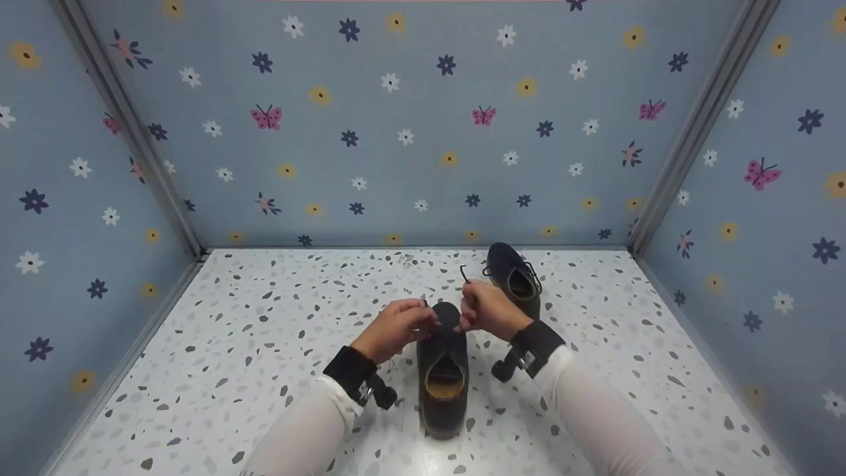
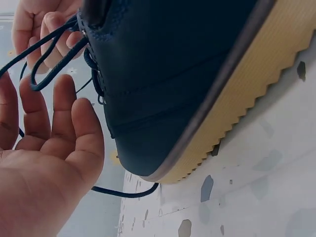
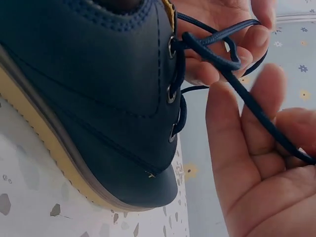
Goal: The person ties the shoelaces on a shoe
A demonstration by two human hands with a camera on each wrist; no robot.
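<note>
A dark lace-up shoe [image 1: 443, 403] stands on the floor between both hands, its toe pointing away. My left hand [image 1: 400, 322] pinches one end of its shoelace [image 2: 44, 42] at the left of the tongue; in the right wrist view that lace runs to the left thumb and fingertip. My right hand [image 1: 492, 309] grips the other part of the shoelace [image 3: 256, 111], which crosses its fingers, and a lace end sticks up above the fist. The two lace parts cross in a loose loop over the top eyelets. The shoe has a ridged tan sole [image 2: 261, 74].
A second dark shoe [image 1: 507, 261], its lace tied, stands at the back right near the wall, close beyond the right hand. Blue flowered panels [image 1: 396, 165] enclose the speckled white floor [image 1: 277, 344] at the back and both sides.
</note>
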